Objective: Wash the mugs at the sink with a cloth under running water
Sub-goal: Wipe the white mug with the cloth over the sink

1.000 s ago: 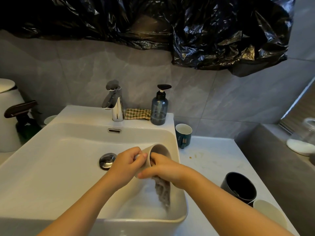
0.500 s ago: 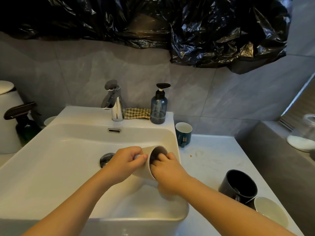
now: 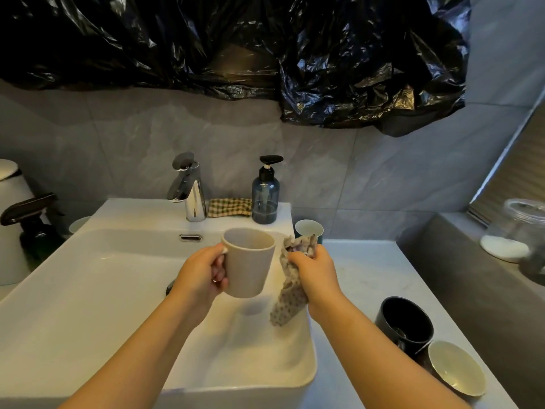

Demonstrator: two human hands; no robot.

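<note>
My left hand grips the handle of a beige mug, held upright above the white sink. Just right of the mug, my right hand is closed around a patterned cloth that hangs down over the basin's right side. The chrome faucet stands at the back of the sink; no water stream shows from it. On the counter sit a teal mug behind the cloth, a black mug and a cream-lined mug at the right.
A blue soap dispenser and a folded checked cloth rest on the sink's back ledge. A dark spray bottle and white bin stand at left. A glass jar sits on the grey ledge at right. Black plastic sheeting hangs above.
The mug went from tipped sideways, with my right hand and cloth inside it, to upright and higher. My right hand has pulled out and now holds the cloth beside the mug.
</note>
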